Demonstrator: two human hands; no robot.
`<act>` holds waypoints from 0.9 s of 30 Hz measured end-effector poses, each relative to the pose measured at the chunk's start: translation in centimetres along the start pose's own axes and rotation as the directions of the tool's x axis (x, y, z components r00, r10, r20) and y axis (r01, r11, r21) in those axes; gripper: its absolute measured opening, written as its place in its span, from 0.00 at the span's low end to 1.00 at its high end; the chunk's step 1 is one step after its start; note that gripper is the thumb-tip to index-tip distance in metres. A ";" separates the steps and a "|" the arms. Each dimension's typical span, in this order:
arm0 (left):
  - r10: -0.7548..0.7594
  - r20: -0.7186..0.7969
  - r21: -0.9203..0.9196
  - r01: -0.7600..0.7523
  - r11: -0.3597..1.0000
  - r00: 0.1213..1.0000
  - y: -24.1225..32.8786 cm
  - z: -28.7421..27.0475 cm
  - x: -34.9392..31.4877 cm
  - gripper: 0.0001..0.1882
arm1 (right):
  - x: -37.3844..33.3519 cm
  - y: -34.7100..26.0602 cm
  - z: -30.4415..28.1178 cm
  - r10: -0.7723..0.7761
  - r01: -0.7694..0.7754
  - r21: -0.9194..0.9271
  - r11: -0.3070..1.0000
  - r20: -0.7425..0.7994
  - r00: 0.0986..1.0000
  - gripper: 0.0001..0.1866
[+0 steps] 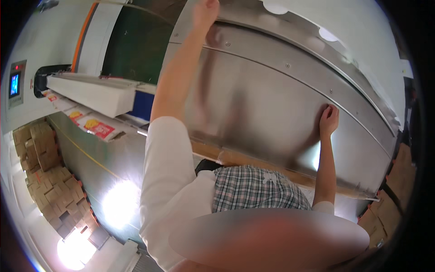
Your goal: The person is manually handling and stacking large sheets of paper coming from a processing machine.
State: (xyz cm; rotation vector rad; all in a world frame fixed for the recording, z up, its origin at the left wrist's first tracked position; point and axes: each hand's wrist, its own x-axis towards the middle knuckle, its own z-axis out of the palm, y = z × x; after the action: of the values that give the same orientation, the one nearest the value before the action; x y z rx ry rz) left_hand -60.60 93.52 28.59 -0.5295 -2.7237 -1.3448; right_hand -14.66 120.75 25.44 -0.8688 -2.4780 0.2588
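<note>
Stretched far forward, my left hand [206,12] is at the upper end of a brushed stainless-steel worktop [272,104]. Its fingers look curled in, partly cut off by the picture's top edge; anything in them is hidden. My right hand [329,120] rests at the right part of the steel, beside the seam of a screwed-down strip [287,66]. Its fingers are bent and closed together, with nothing visible in them. Both hands cast soft reflections on the metal.
A white machine cover [362,50] borders the worktop's far side. At left are a lit control screen [15,84], a long white bar [93,93] and printed red-and-yellow packets [93,124] beneath it. Stacked cardboard cartons [56,195] stand on the left; more cartons [383,213] are at right.
</note>
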 end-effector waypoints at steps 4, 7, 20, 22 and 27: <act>-0.162 -0.264 -0.137 0.129 0.982 0.951 -3.4 4.7 7.2 0.20 | -0.2 -0.6 0.2 0.027 -0.026 -0.037 0.999 0.034 0.999 0.06; -0.170 -0.246 -0.222 0.116 0.968 0.954 -3.0 7.3 9.5 0.20 | 0.1 -0.6 -0.2 0.045 -0.042 -0.045 0.998 0.049 0.998 0.05; -0.168 -0.234 -0.526 0.021 0.850 0.958 -1.9 7.0 10.9 0.20 | 1.2 -0.5 -0.2 0.039 -0.037 -0.048 0.998 0.049 0.998 0.05; -0.151 -0.231 -0.559 -0.004 0.829 0.961 -1.6 6.5 10.7 0.20 | 1.1 -0.4 -0.3 0.049 -0.047 -0.048 0.998 0.058 0.997 0.05; -0.242 0.004 -0.562 0.203 0.802 0.970 -1.3 5.1 8.8 0.22 | 1.4 -0.7 -0.7 0.020 -0.019 -0.029 0.999 0.038 0.999 0.06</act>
State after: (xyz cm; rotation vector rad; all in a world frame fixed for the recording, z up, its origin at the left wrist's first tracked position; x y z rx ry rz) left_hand -68.81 99.26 26.22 -0.1712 -2.3573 -2.2002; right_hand -15.61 121.06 26.79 -0.9085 -2.5151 0.2488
